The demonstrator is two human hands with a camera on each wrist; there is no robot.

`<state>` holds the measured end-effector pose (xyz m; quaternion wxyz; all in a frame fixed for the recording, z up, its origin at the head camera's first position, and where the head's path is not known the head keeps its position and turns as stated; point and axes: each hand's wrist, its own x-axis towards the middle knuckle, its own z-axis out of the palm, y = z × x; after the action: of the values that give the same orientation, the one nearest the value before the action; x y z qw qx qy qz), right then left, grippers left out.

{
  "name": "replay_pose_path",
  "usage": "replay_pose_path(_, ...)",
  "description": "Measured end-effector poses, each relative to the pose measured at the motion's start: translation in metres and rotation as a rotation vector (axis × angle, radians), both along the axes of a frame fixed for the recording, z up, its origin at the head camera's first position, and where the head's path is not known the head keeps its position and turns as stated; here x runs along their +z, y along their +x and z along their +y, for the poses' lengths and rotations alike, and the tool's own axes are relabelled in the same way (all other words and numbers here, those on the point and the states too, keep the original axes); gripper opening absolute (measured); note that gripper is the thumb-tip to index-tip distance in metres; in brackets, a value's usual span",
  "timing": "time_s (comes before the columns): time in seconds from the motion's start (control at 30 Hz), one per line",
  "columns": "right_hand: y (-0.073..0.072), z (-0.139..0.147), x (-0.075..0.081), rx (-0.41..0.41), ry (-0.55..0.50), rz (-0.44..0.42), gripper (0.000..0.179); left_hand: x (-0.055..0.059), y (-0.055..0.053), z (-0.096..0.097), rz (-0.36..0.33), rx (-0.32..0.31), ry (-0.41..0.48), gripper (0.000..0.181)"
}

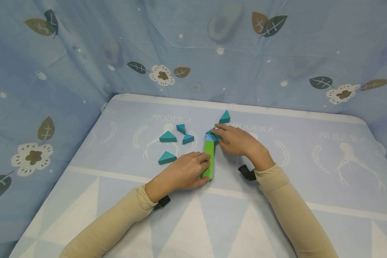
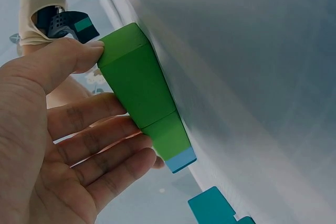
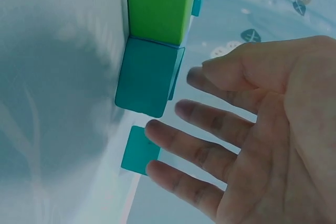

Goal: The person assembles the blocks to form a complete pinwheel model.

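Two green blocks (image 1: 209, 147) lie end to end in a line on the mat. At their far end sits a light blue triangular piece (image 1: 209, 137), with teal triangular blocks (image 1: 210, 131) around it. My left hand (image 1: 187, 170) rests along the left side of the green pair, its thumb at the near end. The left wrist view shows its fingers lightly bent against the green side (image 2: 137, 80). Over the far end reaches my right hand (image 1: 237, 140), fingers loosely extended beside a teal block (image 3: 147, 77) and holding nothing visible. It partly covers the teal pieces in the head view.
Several loose teal triangular blocks (image 1: 168, 137) lie left of the green line. Another teal triangle (image 1: 225, 117) stands beyond the right hand. The patterned mat (image 1: 309, 150) reaches a blue printed cloth (image 1: 193, 43) hanging behind and at the left.
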<state>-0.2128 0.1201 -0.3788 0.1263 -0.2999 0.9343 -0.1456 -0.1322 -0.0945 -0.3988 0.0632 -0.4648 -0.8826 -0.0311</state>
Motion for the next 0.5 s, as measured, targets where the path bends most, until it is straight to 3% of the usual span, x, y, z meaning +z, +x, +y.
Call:
replay_pose_path(0.27, -0.007, 0.007, -0.003, -0.064, 0.008, 0.042, 0.05, 0.0, 0.0, -0.002, 0.013, -0.003, -0.001, 0.041)
replay_pose_path(0.5, -0.021, 0.016, -0.007, -0.133, 0.011, 0.1, 0.053, -0.001, 0.0, -0.003, 0.019, -0.003, -0.002, 0.04)
